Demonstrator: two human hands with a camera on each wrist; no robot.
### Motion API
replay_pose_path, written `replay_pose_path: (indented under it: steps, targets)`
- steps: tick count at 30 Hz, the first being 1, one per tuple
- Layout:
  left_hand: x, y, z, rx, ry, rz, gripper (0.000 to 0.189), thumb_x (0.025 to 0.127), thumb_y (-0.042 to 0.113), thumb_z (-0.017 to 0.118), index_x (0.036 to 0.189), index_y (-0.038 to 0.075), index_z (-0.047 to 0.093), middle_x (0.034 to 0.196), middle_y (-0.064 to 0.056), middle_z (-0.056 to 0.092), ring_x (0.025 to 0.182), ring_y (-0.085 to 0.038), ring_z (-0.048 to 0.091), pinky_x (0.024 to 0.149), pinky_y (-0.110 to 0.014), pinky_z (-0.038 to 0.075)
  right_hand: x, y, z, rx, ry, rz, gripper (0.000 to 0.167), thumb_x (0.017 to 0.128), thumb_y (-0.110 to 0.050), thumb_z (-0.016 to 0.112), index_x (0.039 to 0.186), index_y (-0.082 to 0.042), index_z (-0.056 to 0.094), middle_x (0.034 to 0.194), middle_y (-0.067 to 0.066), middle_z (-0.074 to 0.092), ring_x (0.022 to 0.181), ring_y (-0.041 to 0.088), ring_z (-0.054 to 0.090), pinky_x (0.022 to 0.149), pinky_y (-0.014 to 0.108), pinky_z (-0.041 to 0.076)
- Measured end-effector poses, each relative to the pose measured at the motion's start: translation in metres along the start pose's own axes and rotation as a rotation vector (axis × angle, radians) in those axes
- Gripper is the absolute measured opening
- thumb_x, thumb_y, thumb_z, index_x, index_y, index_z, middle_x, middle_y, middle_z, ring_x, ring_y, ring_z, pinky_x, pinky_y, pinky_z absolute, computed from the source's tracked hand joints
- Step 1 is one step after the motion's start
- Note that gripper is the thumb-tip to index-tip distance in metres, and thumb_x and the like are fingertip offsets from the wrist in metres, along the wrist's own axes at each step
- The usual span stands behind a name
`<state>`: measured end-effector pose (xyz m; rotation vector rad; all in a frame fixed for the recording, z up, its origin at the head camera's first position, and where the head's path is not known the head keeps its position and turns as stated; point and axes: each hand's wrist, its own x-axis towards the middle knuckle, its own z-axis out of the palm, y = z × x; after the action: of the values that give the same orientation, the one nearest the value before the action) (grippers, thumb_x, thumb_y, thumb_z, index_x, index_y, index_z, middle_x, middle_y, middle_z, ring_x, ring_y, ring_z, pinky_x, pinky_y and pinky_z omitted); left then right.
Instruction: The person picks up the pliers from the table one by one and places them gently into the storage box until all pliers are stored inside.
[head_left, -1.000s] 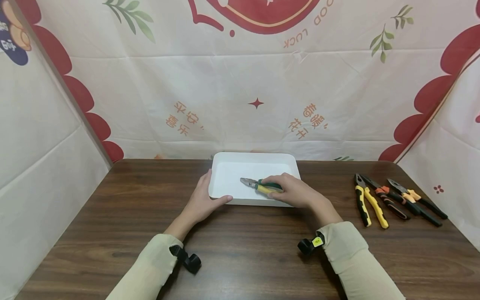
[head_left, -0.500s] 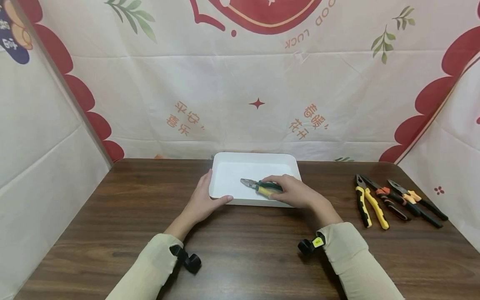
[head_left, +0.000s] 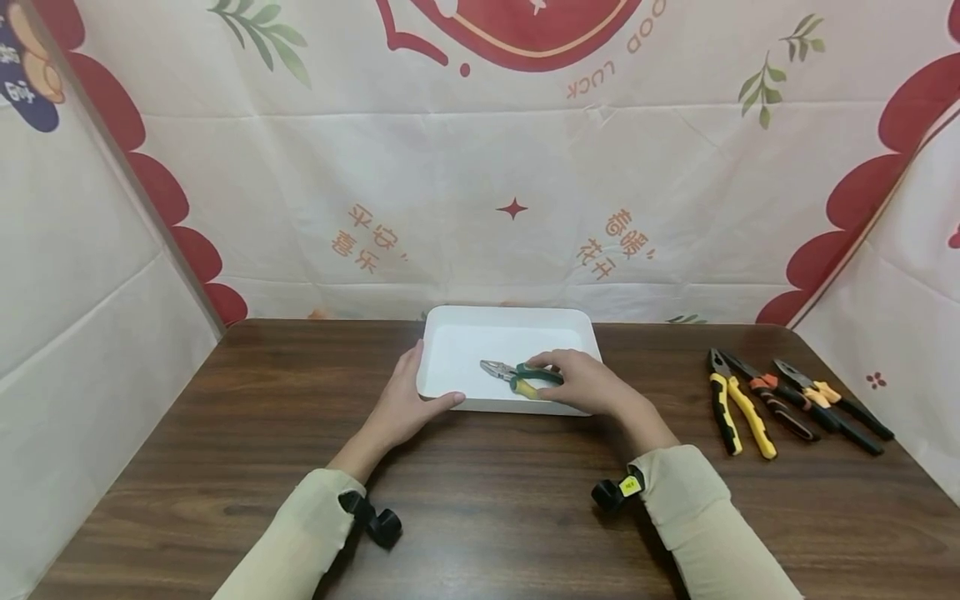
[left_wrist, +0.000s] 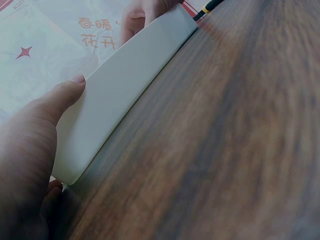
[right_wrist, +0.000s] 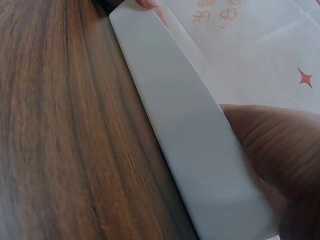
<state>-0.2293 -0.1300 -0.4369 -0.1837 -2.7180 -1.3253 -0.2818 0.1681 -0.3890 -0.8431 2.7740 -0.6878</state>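
Note:
My left hand (head_left: 405, 400) holds the near left corner of a white rectangular tray (head_left: 457, 342), its thumb on the front rim and its fingers along the left side. Inside the tray lies a pair of pliers (head_left: 523, 387) with one green and one yellow handle, metal jaws pointing left. My right hand (head_left: 588, 382) reaches over the front rim and holds the pliers by the handles, fingers at the green one and thumb at the yellow one. The handle ends are partly hidden by the hand. In both wrist views the tray's front wall hides the pliers.
On the right of the brown wooden table (head_left: 480, 500) lie yellow-and-black pliers (head_left: 738, 408), orange-and-black pliers (head_left: 783, 404) and black pliers with pale orange parts (head_left: 832, 400). A printed cloth (head_left: 450, 167) hangs behind the table, with side cloths left and right.
The handles of the pliers in the tray have spread slightly apart, and the right thumb now covers more of the yellow one. The left hand and tray have stayed in place.

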Motion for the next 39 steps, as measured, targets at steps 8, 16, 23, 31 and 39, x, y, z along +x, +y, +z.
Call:
replay_pose_path:
  steps: [8,16,23,31,39]
  targets:
    - [0.002,0.0,0.003,-0.005,-0.01,-0.001,0.117,0.08,0.052,0.082,0.163,0.008,0.012,0.167,-0.014,0.022,0.153,-0.032,0.029,0.122,-0.054,0.03,0.005,0.001,0.0,-0.05,-0.006,0.033,0.052,0.09,-0.029,0.075,0.133,-0.002,0.064,0.125,0.017,0.067,0.113,0.029,0.062,0.099,0.049,0.05]
    - [0.003,-0.001,0.003,-0.009,-0.006,-0.003,0.117,0.08,0.051,0.082,0.163,0.007,0.013,0.166,-0.015,0.023,0.153,-0.032,0.029,0.123,-0.053,0.03,0.008,0.001,0.0,-0.041,-0.026,0.004,0.05,0.089,-0.027,0.075,0.133,-0.003,0.065,0.127,0.017,0.065,0.112,0.027,0.06,0.098,0.049,0.049]
    - [0.003,-0.001,0.002,-0.003,0.0,-0.009,0.117,0.079,0.051,0.083,0.163,0.007,0.014,0.166,-0.015,0.024,0.153,-0.033,0.03,0.122,-0.053,0.03,0.012,-0.003,-0.001,-0.001,-0.06,0.016,0.05,0.089,-0.024,0.075,0.134,-0.005,0.065,0.13,0.016,0.064,0.111,0.024,0.058,0.098,0.047,0.049]
    - [0.001,0.001,0.001,-0.009,0.012,0.0,0.117,0.079,0.05,0.083,0.163,0.006,0.013,0.166,-0.016,0.025,0.152,-0.034,0.031,0.122,-0.053,0.031,0.019,-0.01,-0.001,0.004,-0.103,-0.035,0.046,0.089,-0.019,0.074,0.133,-0.006,0.066,0.128,0.014,0.064,0.109,0.023,0.057,0.096,0.045,0.048]
    - [0.0,-0.002,0.002,-0.023,0.021,-0.013,0.117,0.079,0.05,0.083,0.163,0.008,0.013,0.166,-0.015,0.025,0.152,-0.032,0.031,0.122,-0.054,0.03,0.023,-0.015,-0.003,0.023,-0.129,0.01,0.048,0.087,-0.02,0.075,0.133,-0.009,0.067,0.129,0.012,0.064,0.111,0.023,0.057,0.098,0.045,0.048]
